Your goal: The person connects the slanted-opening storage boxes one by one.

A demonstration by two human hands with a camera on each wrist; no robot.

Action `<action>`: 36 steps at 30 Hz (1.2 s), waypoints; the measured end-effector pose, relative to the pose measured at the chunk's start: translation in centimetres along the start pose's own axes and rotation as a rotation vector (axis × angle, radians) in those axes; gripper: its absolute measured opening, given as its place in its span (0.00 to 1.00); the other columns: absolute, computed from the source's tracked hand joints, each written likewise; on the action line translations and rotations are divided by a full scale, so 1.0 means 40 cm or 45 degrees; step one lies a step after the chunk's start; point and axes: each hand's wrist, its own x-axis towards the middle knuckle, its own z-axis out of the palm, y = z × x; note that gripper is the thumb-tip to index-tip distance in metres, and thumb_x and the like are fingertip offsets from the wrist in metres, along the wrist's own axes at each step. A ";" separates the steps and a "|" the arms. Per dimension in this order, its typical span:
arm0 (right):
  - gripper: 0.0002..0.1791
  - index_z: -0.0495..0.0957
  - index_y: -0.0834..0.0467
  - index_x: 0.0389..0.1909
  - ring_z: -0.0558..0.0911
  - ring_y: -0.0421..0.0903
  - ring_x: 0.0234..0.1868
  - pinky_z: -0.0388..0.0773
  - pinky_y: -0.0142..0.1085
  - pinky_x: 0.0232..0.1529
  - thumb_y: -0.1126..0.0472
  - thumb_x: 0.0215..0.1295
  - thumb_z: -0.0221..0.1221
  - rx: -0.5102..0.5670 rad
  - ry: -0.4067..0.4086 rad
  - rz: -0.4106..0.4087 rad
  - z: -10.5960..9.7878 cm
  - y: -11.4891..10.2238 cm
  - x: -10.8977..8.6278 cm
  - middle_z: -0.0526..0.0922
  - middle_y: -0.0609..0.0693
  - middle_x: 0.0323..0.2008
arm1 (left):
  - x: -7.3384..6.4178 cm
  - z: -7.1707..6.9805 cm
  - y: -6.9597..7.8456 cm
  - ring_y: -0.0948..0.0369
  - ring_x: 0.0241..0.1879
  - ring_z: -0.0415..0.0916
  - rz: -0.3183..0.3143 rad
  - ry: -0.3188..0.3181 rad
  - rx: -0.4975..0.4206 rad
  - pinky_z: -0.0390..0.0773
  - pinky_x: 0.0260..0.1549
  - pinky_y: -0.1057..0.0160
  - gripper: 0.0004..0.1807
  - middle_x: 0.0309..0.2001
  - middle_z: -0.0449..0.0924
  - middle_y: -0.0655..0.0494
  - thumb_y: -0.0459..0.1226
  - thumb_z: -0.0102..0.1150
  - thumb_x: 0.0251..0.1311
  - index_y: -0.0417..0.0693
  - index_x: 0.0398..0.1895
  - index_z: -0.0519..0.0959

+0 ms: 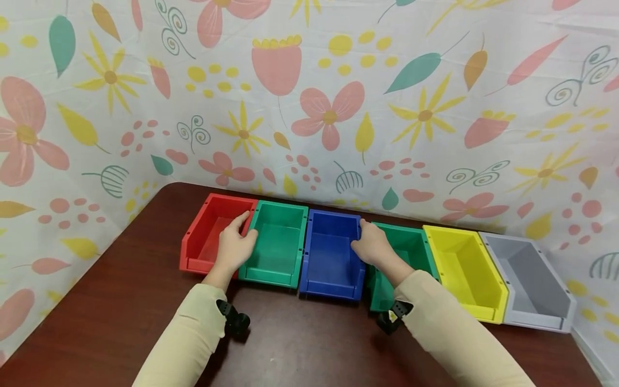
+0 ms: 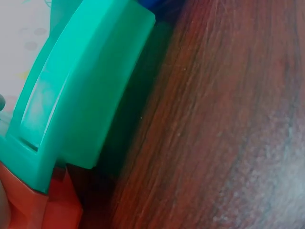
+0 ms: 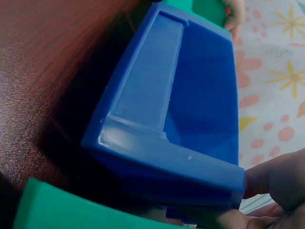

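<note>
In the head view, several open-front plastic bins stand in a row on a dark table. My left hand [image 1: 235, 245] is at the border of the red bin [image 1: 190, 243] and the left green bin [image 1: 275, 247]. It grips the green bin's left wall, thumb over the green side. My right hand [image 1: 376, 246] holds the right wall of the blue bin [image 1: 331, 257], thumb over the inner side. In the right wrist view, part of that hand [image 3: 281, 191] pinches the blue bin's rear corner. The left wrist view shows the green bin's front [image 2: 95, 90], with the left hand mostly out of frame.
Right of the blue bin stand a second green bin [image 1: 406, 252], partly behind the right forearm, a yellow bin [image 1: 459, 269] and a grey bin [image 1: 532, 274]. Behind the brown wooden table [image 1: 290, 344] hangs a flower-patterned cloth [image 1: 309, 107].
</note>
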 end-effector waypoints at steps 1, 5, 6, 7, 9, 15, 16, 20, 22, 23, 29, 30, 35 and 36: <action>0.37 0.44 0.68 0.72 0.59 0.40 0.09 0.63 0.33 0.17 0.66 0.65 0.46 0.006 0.007 0.002 -0.001 0.000 0.001 0.49 0.68 0.72 | 0.000 0.000 0.000 0.59 0.09 0.58 0.004 0.003 -0.003 0.64 0.15 0.65 0.29 0.13 0.66 0.53 0.38 0.48 0.62 0.48 0.68 0.66; 0.36 0.46 0.68 0.72 0.58 0.39 0.10 0.62 0.33 0.17 0.66 0.64 0.45 0.066 0.031 0.000 -0.008 0.007 -0.002 0.51 0.68 0.71 | 0.001 0.001 -0.001 0.59 0.09 0.59 0.008 0.013 -0.010 0.65 0.16 0.65 0.28 0.22 0.72 0.49 0.38 0.49 0.62 0.48 0.68 0.66; 0.36 0.46 0.67 0.72 0.58 0.40 0.10 0.62 0.33 0.17 0.66 0.64 0.45 0.093 0.038 0.000 -0.010 0.010 -0.003 0.52 0.68 0.71 | 0.001 0.001 -0.002 0.59 0.09 0.59 0.008 0.015 -0.011 0.65 0.17 0.65 0.28 0.24 0.73 0.48 0.39 0.49 0.62 0.48 0.68 0.66; 0.36 0.46 0.67 0.72 0.58 0.41 0.10 0.62 0.34 0.17 0.66 0.64 0.45 0.120 0.046 -0.005 -0.013 0.012 -0.004 0.55 0.68 0.70 | 0.001 0.001 -0.003 0.59 0.09 0.59 0.011 0.014 -0.009 0.66 0.17 0.65 0.28 0.26 0.74 0.47 0.39 0.48 0.62 0.48 0.68 0.66; 0.36 0.46 0.67 0.72 0.70 0.48 0.16 0.62 0.34 0.19 0.66 0.64 0.46 0.168 0.058 -0.021 -0.020 0.015 -0.008 0.58 0.68 0.68 | 0.000 0.001 -0.006 0.58 0.09 0.59 0.015 0.019 -0.007 0.66 0.17 0.65 0.28 0.27 0.74 0.47 0.39 0.48 0.62 0.48 0.68 0.66; 0.37 0.43 0.64 0.74 0.65 0.62 0.66 0.68 0.37 0.31 0.66 0.65 0.45 0.321 0.022 -0.031 -0.039 0.022 -0.012 0.51 0.63 0.73 | -0.002 -0.001 -0.010 0.57 0.09 0.59 0.009 0.040 0.009 0.66 0.16 0.64 0.29 0.22 0.73 0.49 0.39 0.48 0.61 0.47 0.67 0.67; 0.37 0.43 0.63 0.74 0.59 0.62 0.70 0.68 0.38 0.34 0.66 0.66 0.45 0.334 0.014 -0.029 -0.041 0.024 -0.012 0.47 0.62 0.74 | -0.002 -0.001 -0.010 0.57 0.09 0.59 0.007 0.037 0.012 0.65 0.16 0.64 0.29 0.20 0.72 0.49 0.39 0.48 0.61 0.47 0.67 0.67; 0.37 0.42 0.63 0.74 0.53 0.62 0.72 0.68 0.39 0.37 0.66 0.66 0.44 0.382 -0.008 -0.028 -0.051 0.028 -0.018 0.44 0.61 0.74 | -0.001 0.000 -0.005 0.57 0.09 0.60 0.000 0.006 0.011 0.65 0.15 0.65 0.29 0.15 0.69 0.50 0.40 0.48 0.62 0.50 0.68 0.66; 0.37 0.42 0.63 0.74 0.54 0.63 0.72 0.68 0.38 0.36 0.66 0.66 0.44 0.391 -0.007 -0.035 -0.055 0.028 -0.021 0.44 0.61 0.74 | 0.000 0.000 -0.002 0.57 0.09 0.59 -0.003 -0.004 0.005 0.64 0.15 0.65 0.29 0.13 0.69 0.52 0.40 0.48 0.62 0.51 0.68 0.66; 0.37 0.42 0.63 0.74 0.54 0.63 0.72 0.68 0.38 0.36 0.66 0.66 0.44 0.392 -0.003 -0.039 -0.057 0.026 -0.023 0.44 0.62 0.74 | -0.001 0.000 0.000 0.57 0.09 0.59 -0.003 -0.007 0.000 0.64 0.15 0.65 0.28 0.13 0.68 0.52 0.40 0.48 0.62 0.51 0.68 0.66; 0.37 0.44 0.65 0.73 0.60 0.61 0.69 0.71 0.37 0.41 0.65 0.66 0.45 0.296 0.043 -0.055 -0.071 0.005 -0.024 0.50 0.64 0.73 | 0.000 0.000 0.004 0.56 0.09 0.59 -0.003 -0.002 -0.005 0.65 0.16 0.64 0.28 0.14 0.70 0.51 0.41 0.48 0.62 0.51 0.68 0.66; 0.36 0.44 0.65 0.73 0.66 0.60 0.66 0.71 0.37 0.39 0.65 0.65 0.45 0.257 0.058 -0.062 -0.073 -0.001 -0.023 0.53 0.64 0.72 | 0.001 0.000 0.003 0.57 0.09 0.59 -0.003 -0.004 -0.002 0.65 0.16 0.65 0.28 0.14 0.70 0.51 0.41 0.48 0.62 0.51 0.68 0.66; 0.37 0.48 0.68 0.71 0.73 0.45 0.17 0.67 0.34 0.23 0.63 0.63 0.48 0.059 0.093 -0.089 -0.085 -0.037 -0.015 0.68 0.70 0.62 | 0.002 -0.001 -0.001 0.56 0.09 0.60 -0.002 0.001 -0.001 0.66 0.17 0.64 0.28 0.14 0.70 0.50 0.40 0.49 0.62 0.51 0.68 0.67; 0.37 0.48 0.69 0.71 0.65 0.43 0.12 0.65 0.34 0.21 0.62 0.63 0.48 0.034 0.088 -0.098 -0.086 -0.043 -0.013 0.69 0.71 0.60 | 0.001 0.000 -0.002 0.56 0.09 0.60 -0.002 0.009 -0.001 0.66 0.16 0.64 0.28 0.14 0.70 0.50 0.40 0.49 0.62 0.51 0.67 0.67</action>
